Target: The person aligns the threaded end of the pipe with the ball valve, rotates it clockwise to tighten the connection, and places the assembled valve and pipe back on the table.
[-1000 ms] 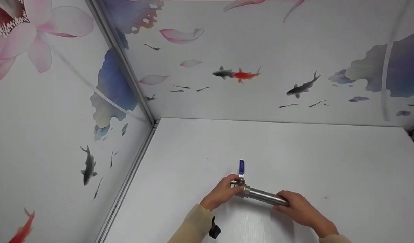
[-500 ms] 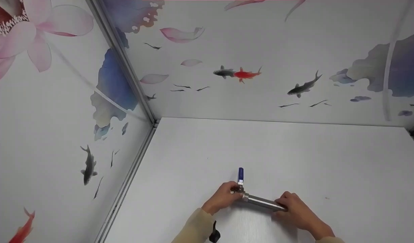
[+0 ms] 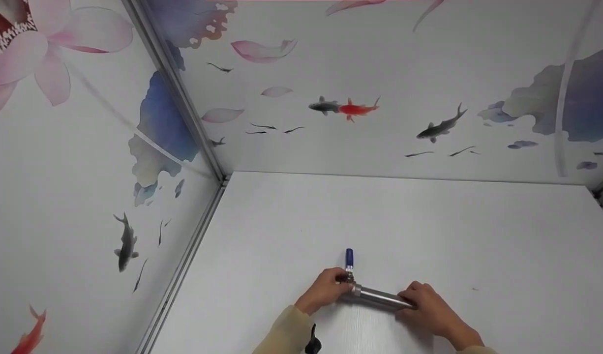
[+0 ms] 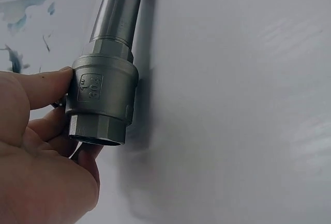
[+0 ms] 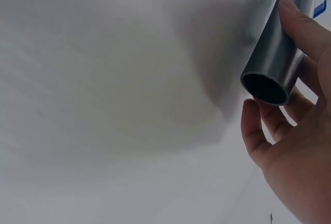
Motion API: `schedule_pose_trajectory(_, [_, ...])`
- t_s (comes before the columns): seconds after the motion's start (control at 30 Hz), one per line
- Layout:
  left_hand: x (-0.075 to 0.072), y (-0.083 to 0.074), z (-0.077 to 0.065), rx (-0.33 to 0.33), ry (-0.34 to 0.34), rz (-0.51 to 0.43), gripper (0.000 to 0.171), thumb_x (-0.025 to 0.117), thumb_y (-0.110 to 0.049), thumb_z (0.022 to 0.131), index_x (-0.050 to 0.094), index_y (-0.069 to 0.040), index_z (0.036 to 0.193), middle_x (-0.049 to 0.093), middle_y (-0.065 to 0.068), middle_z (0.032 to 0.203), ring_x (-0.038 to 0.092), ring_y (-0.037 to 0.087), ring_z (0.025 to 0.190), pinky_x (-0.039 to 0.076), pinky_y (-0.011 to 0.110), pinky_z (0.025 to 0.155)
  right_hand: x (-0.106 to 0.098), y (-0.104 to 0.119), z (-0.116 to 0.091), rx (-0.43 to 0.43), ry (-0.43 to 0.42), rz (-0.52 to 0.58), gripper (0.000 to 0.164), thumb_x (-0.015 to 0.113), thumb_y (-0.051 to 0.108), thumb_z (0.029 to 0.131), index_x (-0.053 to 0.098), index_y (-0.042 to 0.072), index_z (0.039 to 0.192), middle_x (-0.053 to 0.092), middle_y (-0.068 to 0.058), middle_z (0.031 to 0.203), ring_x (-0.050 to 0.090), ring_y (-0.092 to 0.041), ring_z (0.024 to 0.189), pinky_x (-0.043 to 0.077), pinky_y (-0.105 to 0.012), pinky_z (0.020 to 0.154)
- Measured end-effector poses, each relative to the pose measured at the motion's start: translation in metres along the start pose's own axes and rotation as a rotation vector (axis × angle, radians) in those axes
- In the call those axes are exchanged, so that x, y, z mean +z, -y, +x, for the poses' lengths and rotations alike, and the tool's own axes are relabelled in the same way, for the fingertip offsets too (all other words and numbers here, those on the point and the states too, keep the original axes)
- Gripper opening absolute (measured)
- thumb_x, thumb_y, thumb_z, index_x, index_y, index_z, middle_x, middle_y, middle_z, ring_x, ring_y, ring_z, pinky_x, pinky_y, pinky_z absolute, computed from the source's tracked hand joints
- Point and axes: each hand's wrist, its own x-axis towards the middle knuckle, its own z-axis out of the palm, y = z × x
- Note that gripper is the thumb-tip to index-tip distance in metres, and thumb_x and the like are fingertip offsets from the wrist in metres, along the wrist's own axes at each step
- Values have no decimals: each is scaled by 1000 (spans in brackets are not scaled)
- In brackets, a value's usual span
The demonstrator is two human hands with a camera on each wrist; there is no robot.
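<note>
A metal ball valve [image 4: 103,89] with a blue lever handle [image 3: 349,257] is joined to one end of a steel pipe [image 3: 380,297]. My left hand [image 3: 324,289] grips the valve body, thumb on its near side and fingers curled behind. The valve's free end shows a hex collar and an open bore in the left wrist view. Around the pipe's other end my right hand [image 3: 427,309] holds on, its thumb [image 5: 297,19] over the tube. That end of the pipe is hollow and uncapped in the right wrist view. The lever points away from me.
Both hands work over a white tabletop [image 3: 405,221]. Behind it stands a white panel [image 3: 301,152] printed with fish and petals, and another printed panel [image 3: 75,196] rises at the left. A black strap-like item [image 3: 313,341] hangs by the left sleeve.
Valve and pipe have come down and slightly toward me in the head view, with both hands keeping hold. Most of this shift came in the first half second.
</note>
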Motion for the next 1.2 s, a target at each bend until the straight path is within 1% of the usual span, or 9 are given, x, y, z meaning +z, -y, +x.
schedule_pose_trajectory(0.2, [1, -1, 1, 12, -1, 0, 15, 63, -18, 82, 62, -12, 95, 58, -4, 93, 51, 10, 87, 45, 28, 77, 1, -1, 0, 15, 3, -5, 30, 73, 32, 71, 67, 19, 97, 50, 12, 85, 40, -8, 81, 38, -22, 66])
schedule_pose_trajectory(0.4, [3, -1, 0, 11, 0, 10, 15, 62, -18, 82, 62, -12, 96, 58, -4, 92, 51, 9, 86, 45, 27, 75, 2, -1, -1, 63, 20, 2, 30, 74, 31, 70, 66, 19, 97, 49, 11, 84, 39, -9, 81, 37, -23, 67])
schedule_pose_trajectory(0.67, [4, -3, -1, 3, 23, 5, 17, 62, -20, 82, 61, -11, 96, 58, -4, 91, 50, 10, 82, 45, 27, 71, 1, -6, -6, 44, 36, 60, 33, 74, 34, 71, 64, 19, 98, 50, 9, 86, 41, -11, 82, 37, -23, 67])
schedule_pose_trajectory(0.77, [5, -2, 0, 9, 37, 7, 19, 63, -21, 81, 62, -10, 97, 59, -3, 92, 51, 10, 84, 45, 28, 74, 1, -7, -9, 60, 34, 76, 36, 73, 38, 71, 62, 20, 100, 50, 9, 87, 41, -11, 83, 38, -24, 68])
schedule_pose_trajectory(0.9, [3, -3, 0, 8, 48, 35, 26, 62, -25, 81, 61, -11, 103, 60, -2, 99, 53, 12, 93, 45, 33, 84, -3, -11, -12, 71, 22, 115, 43, 69, 43, 74, 60, 16, 107, 52, 7, 89, 44, -10, 82, 40, -24, 68])
schedule_pose_trajectory(0.97, [0, -3, -3, 10, 39, 61, 31, 61, -28, 83, 60, -10, 108, 60, 0, 105, 53, 16, 99, 44, 36, 88, -7, -11, -12, 100, 3, 129, 42, 67, 44, 76, 60, 16, 107, 54, 5, 90, 46, -10, 82, 42, -25, 69])
schedule_pose_trajectory(1.07, [-9, -2, -9, 4, 9, 113, 38, 56, -34, 86, 56, -10, 115, 57, 3, 114, 51, 21, 108, 43, 40, 92, -16, -14, -14, 167, -60, 110, 28, 65, 39, 80, 62, 17, 97, 55, 6, 85, 48, -9, 79, 43, -26, 68])
schedule_pose_trajectory(1.13, [-21, -3, -15, 29, -19, 174, 40, 52, -36, 89, 53, -8, 118, 55, 6, 117, 50, 23, 111, 42, 41, 93, -27, -18, -18, 198, -114, 83, 18, 63, 34, 82, 62, 18, 89, 55, 6, 78, 48, -9, 74, 43, -24, 64])
schedule_pose_trajectory(1.2, [-38, -5, -21, 63, -49, 260, 43, 48, -38, 91, 52, -8, 120, 54, 7, 119, 49, 24, 113, 41, 42, 94, -42, -25, -23, 191, -165, 49, 13, 61, 29, 85, 62, 16, 83, 54, 6, 72, 47, -8, 68, 41, -22, 58])
